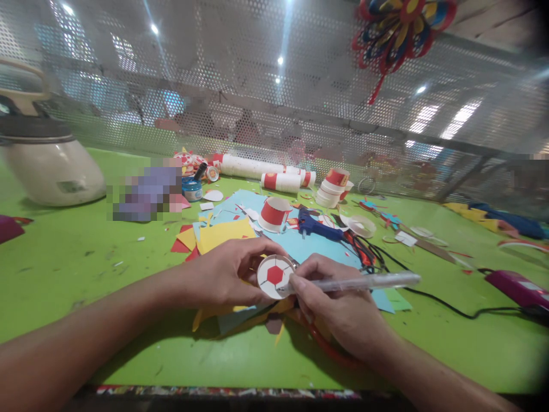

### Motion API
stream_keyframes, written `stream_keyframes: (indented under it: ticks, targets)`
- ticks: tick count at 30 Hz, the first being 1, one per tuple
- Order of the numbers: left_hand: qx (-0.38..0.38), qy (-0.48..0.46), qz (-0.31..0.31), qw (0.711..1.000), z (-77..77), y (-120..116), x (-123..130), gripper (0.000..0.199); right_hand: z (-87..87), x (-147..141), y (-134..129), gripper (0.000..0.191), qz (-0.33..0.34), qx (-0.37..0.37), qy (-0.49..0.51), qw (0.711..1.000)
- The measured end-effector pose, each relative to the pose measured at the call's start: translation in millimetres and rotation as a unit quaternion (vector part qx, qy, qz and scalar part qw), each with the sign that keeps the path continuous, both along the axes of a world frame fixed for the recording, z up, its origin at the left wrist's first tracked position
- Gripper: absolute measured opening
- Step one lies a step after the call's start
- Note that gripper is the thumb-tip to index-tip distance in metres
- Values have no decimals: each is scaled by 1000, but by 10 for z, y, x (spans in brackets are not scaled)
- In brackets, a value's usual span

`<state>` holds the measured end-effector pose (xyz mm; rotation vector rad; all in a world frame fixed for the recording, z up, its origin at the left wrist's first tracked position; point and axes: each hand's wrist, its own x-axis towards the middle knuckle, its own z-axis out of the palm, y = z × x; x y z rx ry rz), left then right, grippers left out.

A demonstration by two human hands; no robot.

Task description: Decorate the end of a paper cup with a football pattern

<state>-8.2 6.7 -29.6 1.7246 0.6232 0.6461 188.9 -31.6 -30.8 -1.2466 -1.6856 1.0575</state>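
A small round white disc (pixel 266 281) with a red hexagon in its middle and dark lines running out from it is held upright by my left hand (pixel 227 274), thumb below and fingers behind. My right hand (pixel 338 297) pinches a clear pen (pixel 369 281), its tip against the lower right of the disc. Part of a pair of orange-handled scissors (pixel 330 347) shows under my right hand. Behind the disc lie yellow paper (pixel 225 233) and light blue paper (pixel 300 248), with a red and white paper cup (pixel 275 214) on the blue.
A blue glue gun (pixel 319 227) and black cables lie behind my right hand. Farther back are stacked paper cups (pixel 283 182) and a blue jar (pixel 192 190). A large kettle (pixel 54 166) stands left, a purple device (pixel 517 289) right. Mesh (pixel 257 86) rises behind the green table (pixel 141 337).
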Motion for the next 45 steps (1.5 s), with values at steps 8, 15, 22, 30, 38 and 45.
stream_keyframes:
  ticks: [8,15,22,30,38,45]
  targets:
    - [-4,-6,5,1000,-4,0,4,44,10,1,6,19,10,-14,11,1000]
    - [-11,-2,7,1000,20,-11,3,44,25,1,4,17,14,-12,6,1000]
    - [-17,-7,5,1000,27,-14,5,43,3,7,-7,17,18,-16,21,999]
    - [-16,-7,1,1000,9,-1,0,45,18,-1,-2,16,23,-14,14,1000]
    - [-2,12,10,1000,52,-7,-4,44,26,4,-8,16,23,-17,-7,1000]
    - [25,24,6,999,44,-13,-13,43,19,15,17,14,33,-28,-19,999]
